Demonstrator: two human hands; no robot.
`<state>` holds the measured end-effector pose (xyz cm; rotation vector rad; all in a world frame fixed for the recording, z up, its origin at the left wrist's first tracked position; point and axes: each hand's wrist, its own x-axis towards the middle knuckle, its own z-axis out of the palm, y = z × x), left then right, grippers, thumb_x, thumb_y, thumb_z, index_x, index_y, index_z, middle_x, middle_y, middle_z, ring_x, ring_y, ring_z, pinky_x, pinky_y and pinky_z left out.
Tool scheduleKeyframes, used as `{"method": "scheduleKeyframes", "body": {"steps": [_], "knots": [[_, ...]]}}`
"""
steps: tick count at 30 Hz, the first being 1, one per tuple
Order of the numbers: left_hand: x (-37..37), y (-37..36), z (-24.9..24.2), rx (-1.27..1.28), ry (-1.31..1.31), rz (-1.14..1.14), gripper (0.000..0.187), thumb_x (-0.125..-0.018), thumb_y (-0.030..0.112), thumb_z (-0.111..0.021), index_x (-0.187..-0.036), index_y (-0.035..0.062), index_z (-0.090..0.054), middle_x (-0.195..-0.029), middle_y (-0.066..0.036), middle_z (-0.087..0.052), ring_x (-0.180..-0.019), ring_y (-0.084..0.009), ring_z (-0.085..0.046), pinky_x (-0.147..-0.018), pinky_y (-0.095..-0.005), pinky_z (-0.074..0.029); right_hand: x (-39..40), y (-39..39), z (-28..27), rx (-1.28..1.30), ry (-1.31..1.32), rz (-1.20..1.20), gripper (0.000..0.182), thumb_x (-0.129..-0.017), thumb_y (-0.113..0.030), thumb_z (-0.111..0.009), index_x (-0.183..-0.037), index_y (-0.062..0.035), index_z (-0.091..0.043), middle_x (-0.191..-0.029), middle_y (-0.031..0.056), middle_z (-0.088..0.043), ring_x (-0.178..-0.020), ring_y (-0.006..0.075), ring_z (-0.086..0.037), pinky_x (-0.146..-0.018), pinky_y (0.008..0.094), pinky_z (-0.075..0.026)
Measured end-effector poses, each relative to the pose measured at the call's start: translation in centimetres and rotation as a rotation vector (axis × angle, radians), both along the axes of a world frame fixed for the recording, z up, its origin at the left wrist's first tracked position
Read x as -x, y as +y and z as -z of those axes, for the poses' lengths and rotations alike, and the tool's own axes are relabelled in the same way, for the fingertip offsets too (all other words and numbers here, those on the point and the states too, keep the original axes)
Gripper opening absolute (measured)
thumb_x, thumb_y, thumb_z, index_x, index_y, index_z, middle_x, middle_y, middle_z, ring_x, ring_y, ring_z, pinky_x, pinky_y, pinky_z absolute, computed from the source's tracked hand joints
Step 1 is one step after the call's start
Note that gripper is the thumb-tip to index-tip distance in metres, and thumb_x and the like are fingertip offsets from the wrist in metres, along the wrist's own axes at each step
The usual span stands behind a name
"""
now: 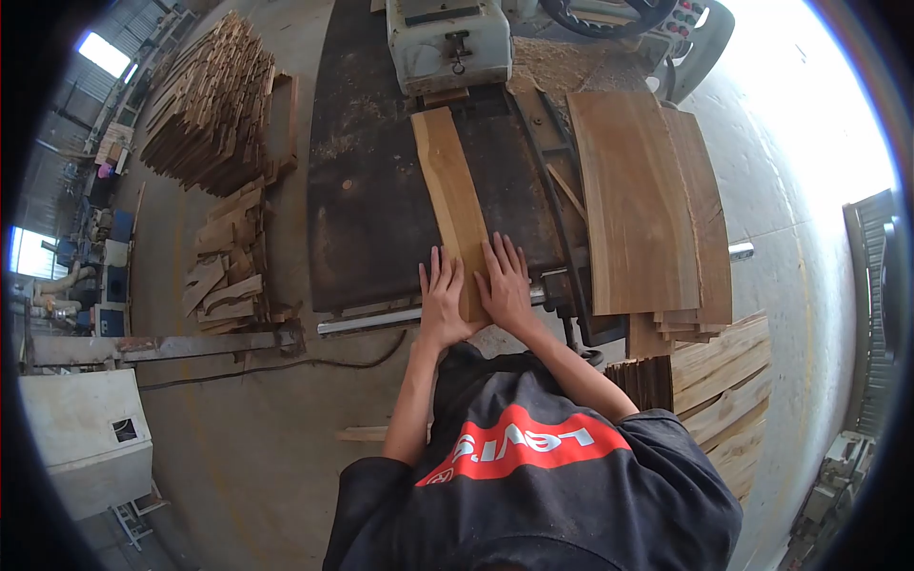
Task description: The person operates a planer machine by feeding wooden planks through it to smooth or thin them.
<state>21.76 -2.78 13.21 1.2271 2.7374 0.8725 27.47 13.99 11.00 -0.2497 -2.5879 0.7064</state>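
A narrow wooden board point(455, 186) with a wavy left edge lies lengthwise on the dark machine table point(367, 228). Its far end is just short of the pale machine head point(449, 48). My left hand point(444, 297) rests along the near left edge of the board, fingers stretched forward. On the near right edge lies my right hand point(506, 285), its fingers spread and pointing away from me. Both palms are close together at the board's near end, touching it without wrapping round it.
Wide boards point(633, 205) are stacked right of the table, with more rough planks point(728, 381) below. Left stand a tall stack of thin boards point(214, 105) and a pile of offcuts point(228, 266). A handwheel point(609, 24), sawdust point(552, 65) and a floor cable point(276, 369) also show.
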Motion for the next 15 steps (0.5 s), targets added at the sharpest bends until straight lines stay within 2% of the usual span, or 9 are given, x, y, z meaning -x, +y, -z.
{"method": "scheduleKeyframes", "body": {"steps": [4,15], "knots": [[0.8,-0.6,0.0,-0.056,-0.041,0.050,0.133,-0.061,0.050,-0.101,-0.161,-0.0159,-0.044,-0.176,-0.037,-0.029,-0.169,-0.0505,-0.020,-0.134,-0.0665,-0.016,0.1,-0.5,1.1,0.071,0.052,-0.021,0.064,-0.107,-0.018,-0.063,-0.165,0.0020,-0.045,-0.170,0.0298,-0.045,-0.161,0.0453,-0.039,-0.134,0.0586,-0.026],[3.5,0.1,1.1,-0.113,-0.019,0.070,0.131,-0.058,0.051,-0.101,-0.162,-0.0101,-0.049,-0.177,-0.034,-0.032,-0.168,-0.0485,-0.024,-0.135,-0.0610,-0.020,1.6,0.0,0.7,0.061,0.035,0.021,0.061,-0.106,-0.017,-0.063,-0.161,0.0052,-0.048,-0.166,0.0320,-0.048,-0.158,0.0474,-0.043,-0.132,0.0580,-0.031]]}}
